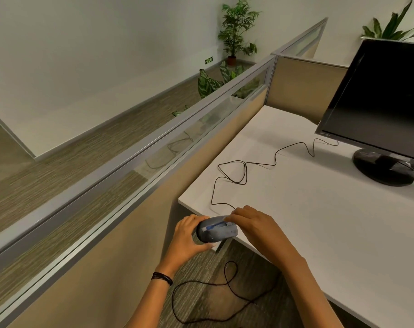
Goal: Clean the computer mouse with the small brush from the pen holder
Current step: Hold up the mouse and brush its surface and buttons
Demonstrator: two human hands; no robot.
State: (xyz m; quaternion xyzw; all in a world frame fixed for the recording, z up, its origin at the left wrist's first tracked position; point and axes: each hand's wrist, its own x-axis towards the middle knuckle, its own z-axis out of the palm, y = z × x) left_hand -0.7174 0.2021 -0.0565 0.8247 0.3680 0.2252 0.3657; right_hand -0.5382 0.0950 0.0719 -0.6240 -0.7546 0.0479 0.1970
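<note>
Gripping the grey mouse in our left hand off the worktop's near corner, we pinch a blue brush against it with our right hand.

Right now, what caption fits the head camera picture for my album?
Left hand holds the grey mouse at the desk corner; right hand holds a small blue brush against it.

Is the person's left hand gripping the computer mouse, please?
Yes, the left hand curls round the rear of the mouse while the right hand pinches the small blue brush against its top.
</note>
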